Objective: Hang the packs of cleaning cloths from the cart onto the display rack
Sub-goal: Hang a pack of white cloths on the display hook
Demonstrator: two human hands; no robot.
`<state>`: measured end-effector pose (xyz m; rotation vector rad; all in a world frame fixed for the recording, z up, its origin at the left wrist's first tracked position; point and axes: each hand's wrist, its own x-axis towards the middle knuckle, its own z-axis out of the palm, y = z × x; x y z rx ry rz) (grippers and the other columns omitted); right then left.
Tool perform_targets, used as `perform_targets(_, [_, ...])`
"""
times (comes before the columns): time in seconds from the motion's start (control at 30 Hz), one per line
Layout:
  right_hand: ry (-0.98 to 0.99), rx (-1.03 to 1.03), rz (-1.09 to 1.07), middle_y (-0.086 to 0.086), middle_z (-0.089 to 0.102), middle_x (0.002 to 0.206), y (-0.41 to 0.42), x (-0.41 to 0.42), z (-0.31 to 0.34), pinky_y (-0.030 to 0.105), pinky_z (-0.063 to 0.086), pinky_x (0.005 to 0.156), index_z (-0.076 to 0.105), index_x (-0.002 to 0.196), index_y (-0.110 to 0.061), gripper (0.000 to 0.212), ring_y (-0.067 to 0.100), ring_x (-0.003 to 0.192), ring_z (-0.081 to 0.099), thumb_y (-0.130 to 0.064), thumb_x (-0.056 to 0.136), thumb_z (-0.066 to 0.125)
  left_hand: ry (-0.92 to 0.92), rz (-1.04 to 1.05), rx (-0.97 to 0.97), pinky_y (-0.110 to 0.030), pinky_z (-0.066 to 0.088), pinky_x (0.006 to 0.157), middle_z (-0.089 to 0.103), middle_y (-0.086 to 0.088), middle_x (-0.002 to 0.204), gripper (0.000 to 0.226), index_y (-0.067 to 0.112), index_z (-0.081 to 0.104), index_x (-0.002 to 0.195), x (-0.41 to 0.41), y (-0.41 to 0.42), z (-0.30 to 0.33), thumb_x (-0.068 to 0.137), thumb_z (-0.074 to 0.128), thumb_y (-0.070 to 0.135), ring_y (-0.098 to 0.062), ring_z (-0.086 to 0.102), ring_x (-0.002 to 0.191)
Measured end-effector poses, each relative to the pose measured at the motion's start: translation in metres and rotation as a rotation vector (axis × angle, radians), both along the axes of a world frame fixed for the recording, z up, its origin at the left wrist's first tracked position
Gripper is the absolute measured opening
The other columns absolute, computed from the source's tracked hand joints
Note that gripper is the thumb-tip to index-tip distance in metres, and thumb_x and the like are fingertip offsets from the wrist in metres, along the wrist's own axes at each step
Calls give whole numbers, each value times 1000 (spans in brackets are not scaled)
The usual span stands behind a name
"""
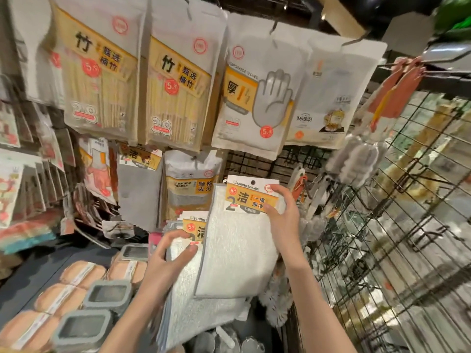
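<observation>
Right hand: the right hand (281,212) pinches the upper right corner of one pack of cleaning cloths (239,240), thumb on the yellow header card, fingers curled over its right edge.
Raised pack: held upright in front of the wire display rack (382,225); the hanging hole at the top of its white card is free, not on any hook; grey piping runs down its left edge.
Left hand: the left hand (168,258) grips a stack of further packs (193,301), thumb lying on the top pack's header card, fingers wrapped round the left edge.
Stack: sits lower and to the left of the raised pack, which overlaps its upper right part; its lower edge fans out into several layers.
Rack, upper row: two bamboo chopstick packs (102,80) at the left, a disposable gloves pack (257,98) in the middle, another white pouch (331,98) to its right, all hanging from hooks.
Rack, lower row: a cleaning sponge pack (188,179) and a grey cloth pack (139,189) hang just behind and left of the raised pack.
Right side: black wire grid, with white brushes (356,161) hanging near its upper part.
Lower left: tan sponges with paper bands (81,273) and grey-rimmed containers (107,296) lie side by side.
</observation>
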<state>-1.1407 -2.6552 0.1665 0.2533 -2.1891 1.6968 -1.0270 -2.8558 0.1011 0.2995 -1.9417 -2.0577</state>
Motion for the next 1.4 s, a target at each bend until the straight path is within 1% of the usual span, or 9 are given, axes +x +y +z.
perform_targets(0.17, [32,12,-34,-12,56,119,-4,-24,2,33,38,105,55,99,-41,48,11,118,48,3,83,59,9,23,-27,-30,29,92,58,29,109,21,38,64,85,1,-3,4,83,72,19,24,43,94])
perform_targets(0.47, [99,-35,57,-14,59,114,2,-20,1,4,38,87,62,108,-22,37,-10,107,51,6,84,57,1,45,-27,-32,30,95,61,17,115,17,23,65,93,2,-4,1,82,71,11,-10,47,117])
perform_targets(0.67, [93,-67,-33,-8,56,122,2,-35,2,19,37,100,60,107,-26,36,7,119,47,3,86,56,1,65,-13,-35,29,105,59,26,112,19,30,66,91,4,-2,2,83,71,14,-6,41,126])
perform_targets(0.8, [55,-26,-60,-2,55,123,3,-45,-7,22,40,97,61,105,-27,35,10,117,48,2,86,57,13,40,5,-29,30,94,61,38,97,18,23,63,97,9,-2,-1,84,69,13,24,46,101])
perform_targets(0.9, [24,57,-118,-2,56,119,0,-57,-7,23,37,94,63,101,-24,29,8,111,48,0,86,57,9,56,5,-28,31,89,60,27,104,17,20,63,98,10,-1,-2,84,69,11,33,44,86])
perform_targets(1.07, [-18,95,-148,4,53,118,-2,-80,-1,21,33,89,63,90,-24,28,13,105,47,3,87,55,12,53,7,-14,34,81,63,35,95,18,22,63,96,9,-3,-6,84,70,11,30,48,87])
perform_targets(1.2, [-81,135,-120,2,48,119,-1,-93,6,18,31,89,63,96,-25,27,11,108,44,0,88,54,-22,43,31,-30,37,94,62,40,95,19,27,63,95,12,-9,-10,83,71,14,18,50,101])
perform_targets(1.3, [-133,198,-66,4,45,128,1,-100,9,16,29,93,62,110,-20,29,8,112,39,-1,88,54,-30,53,56,-37,36,102,65,28,107,21,37,64,87,16,-13,-10,82,72,18,-1,52,116])
perform_targets(1.4, [-190,222,-24,4,40,135,1,-105,14,17,40,90,59,118,-22,35,9,117,40,-4,88,56,-21,53,65,-33,41,96,66,18,115,21,38,64,86,20,-15,-9,82,72,19,-5,54,115])
